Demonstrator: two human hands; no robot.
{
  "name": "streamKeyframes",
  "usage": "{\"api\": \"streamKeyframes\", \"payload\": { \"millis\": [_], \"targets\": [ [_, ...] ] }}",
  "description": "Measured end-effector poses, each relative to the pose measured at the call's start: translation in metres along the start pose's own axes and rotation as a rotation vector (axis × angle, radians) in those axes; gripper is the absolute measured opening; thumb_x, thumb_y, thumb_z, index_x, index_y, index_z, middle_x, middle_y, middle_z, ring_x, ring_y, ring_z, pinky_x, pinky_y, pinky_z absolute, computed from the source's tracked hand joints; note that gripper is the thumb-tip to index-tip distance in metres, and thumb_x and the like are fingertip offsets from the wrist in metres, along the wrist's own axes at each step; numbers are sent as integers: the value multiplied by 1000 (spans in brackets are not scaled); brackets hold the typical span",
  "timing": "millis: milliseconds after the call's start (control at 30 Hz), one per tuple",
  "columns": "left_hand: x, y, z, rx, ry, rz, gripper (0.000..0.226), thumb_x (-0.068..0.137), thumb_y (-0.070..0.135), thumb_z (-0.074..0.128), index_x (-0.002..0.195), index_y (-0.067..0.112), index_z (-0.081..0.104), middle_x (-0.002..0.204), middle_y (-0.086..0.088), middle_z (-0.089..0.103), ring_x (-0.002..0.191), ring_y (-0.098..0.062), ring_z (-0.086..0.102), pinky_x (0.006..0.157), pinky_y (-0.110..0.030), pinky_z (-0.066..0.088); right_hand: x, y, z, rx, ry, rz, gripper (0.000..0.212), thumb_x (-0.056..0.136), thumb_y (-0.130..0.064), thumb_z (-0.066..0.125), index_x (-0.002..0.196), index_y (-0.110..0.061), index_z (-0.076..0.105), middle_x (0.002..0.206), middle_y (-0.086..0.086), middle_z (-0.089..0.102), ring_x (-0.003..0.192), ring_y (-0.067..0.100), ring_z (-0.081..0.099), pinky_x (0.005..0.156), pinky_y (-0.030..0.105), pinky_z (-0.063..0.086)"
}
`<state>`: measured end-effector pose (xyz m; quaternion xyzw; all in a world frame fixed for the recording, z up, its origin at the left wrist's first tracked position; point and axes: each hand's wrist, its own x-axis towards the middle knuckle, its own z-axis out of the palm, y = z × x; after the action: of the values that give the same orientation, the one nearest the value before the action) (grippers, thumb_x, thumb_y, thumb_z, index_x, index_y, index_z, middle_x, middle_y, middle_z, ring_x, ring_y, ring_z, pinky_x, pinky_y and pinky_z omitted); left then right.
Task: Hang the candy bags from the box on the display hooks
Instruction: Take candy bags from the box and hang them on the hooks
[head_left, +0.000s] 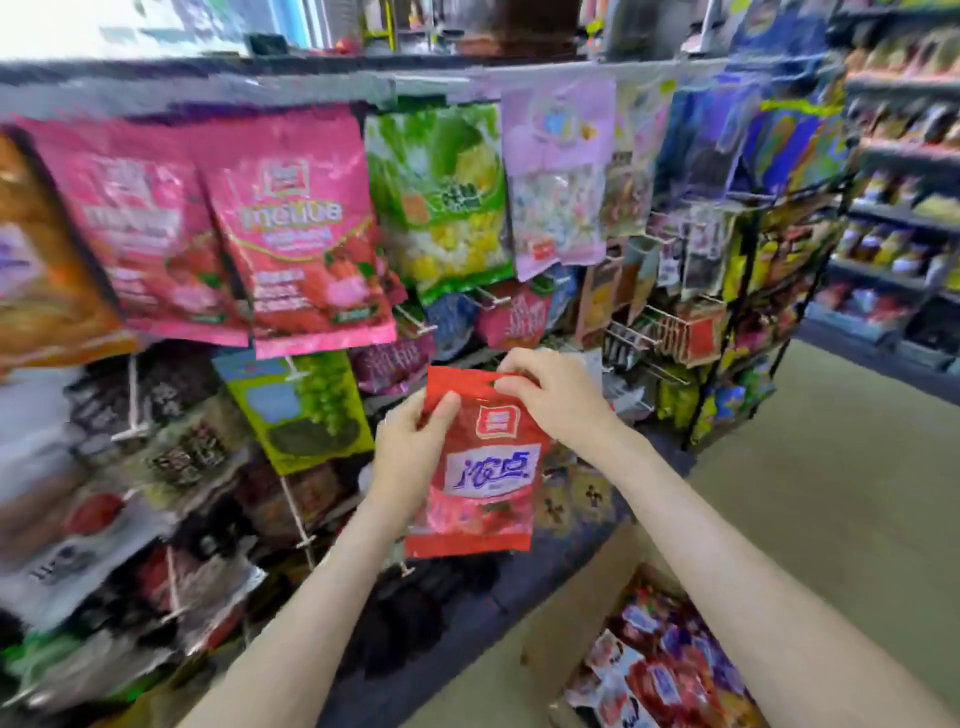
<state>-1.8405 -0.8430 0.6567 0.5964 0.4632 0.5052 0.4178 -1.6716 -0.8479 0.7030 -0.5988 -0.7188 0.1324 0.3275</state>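
I hold a red candy bag (480, 467) upright in front of the display rack. My left hand (410, 452) grips its left edge, thumb on the front. At the bag's top right corner, by the hang hole, my right hand (550, 392) pinches it. Just behind and above the bag, bare display hooks (415, 319) stick out among hanging red bags (511, 317). At the lower right stands the open cardboard box (582, 613) with several more candy bags (660, 670) inside.
Large pink bags (306, 234), a green bag (441, 197) and a lilac bag (558, 171) hang on the top row. A black wire rack (753, 291) of snacks stands to the right, with shelves (904, 218) beyond. Beige floor (831, 493) lies on the right.
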Motion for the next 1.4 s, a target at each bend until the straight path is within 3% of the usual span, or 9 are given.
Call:
{"api": "streamKeyframes", "payload": {
  "millis": [100, 200, 400, 567, 633, 733, 833, 1233, 1400],
  "targets": [
    [23, 26, -72, -71, -5, 5, 15, 91, 22, 62, 79, 19, 70, 75, 6, 72, 71, -7, 62, 73, -33, 52, 39, -67, 22, -44, 97, -131, 6, 87, -31, 62, 89, -28, 67, 82, -3, 53, 90, 10, 44, 81, 29, 17],
    [38, 42, -129, -45, 75, 68, 20, 93, 28, 58, 78, 25, 71, 81, 4, 73, 79, -14, 65, 82, -42, 52, 67, -122, 43, -16, 194, -234, 8, 85, -33, 65, 88, -27, 69, 77, -13, 43, 91, 5, 38, 79, 26, 12],
    [41, 71, -199, -136, 273, 150, 23, 89, 40, 56, 87, 24, 72, 91, -4, 75, 91, -28, 69, 87, -52, 53, 103, -198, 72, 97, 300, -295, 10, 81, -40, 68, 85, -31, 67, 81, -22, 47, 97, 1, 35, 90, 28, 13],
    [48, 94, -241, -245, 446, 145, 24, 95, 33, 53, 99, 15, 69, 98, -7, 74, 93, -27, 70, 87, -50, 54, 128, -241, 87, 256, 364, -344, 31, 79, -40, 71, 101, -23, 59, 105, -11, 49, 103, 4, 37, 93, 29, 24],
    [51, 99, -258, -244, 520, 141, 25, 95, 35, 53, 100, 15, 68, 97, -6, 74, 92, -26, 70, 87, -50, 55, 133, -253, 90, 445, 308, -341, 41, 79, -35, 72, 111, -23, 51, 109, -10, 47, 105, 6, 43, 92, 25, 35],
    [54, 103, -284, -179, 635, 118, 30, 94, 41, 54, 93, 15, 68, 91, -6, 74, 87, -27, 71, 84, -52, 55, 143, -267, 103, 714, 30, -216, 46, 80, -36, 72, 119, -27, 47, 118, -7, 54, 111, 11, 52, 96, 31, 44],
    [57, 110, -304, -153, 703, 100, 29, 95, 37, 54, 85, 15, 69, 86, -7, 74, 83, -28, 71, 82, -52, 56, 156, -281, 124, 862, -144, -199, 26, 84, -29, 69, 108, -23, 60, 111, -2, 67, 106, 15, 62, 97, 43, 48],
    [73, 105, -338, -29, 863, 92, 33, 92, 38, 58, 73, 14, 68, 76, -6, 73, 78, -27, 71, 79, -50, 57, 181, -313, 158, 887, -150, -246, 12, 88, -26, 64, 98, -18, 62, 93, -3, 71, 85, 11, 69, 80, 37, 57],
    [89, 101, -347, 94, 870, 80, 38, 93, 43, 54, 79, 11, 67, 78, -6, 72, 78, -24, 70, 73, -41, 57, 195, -319, 165, 704, -44, -218, 19, 90, -29, 62, 100, -14, 59, 90, -6, 65, 81, 9, 61, 64, 17, 46]
  ]
}}
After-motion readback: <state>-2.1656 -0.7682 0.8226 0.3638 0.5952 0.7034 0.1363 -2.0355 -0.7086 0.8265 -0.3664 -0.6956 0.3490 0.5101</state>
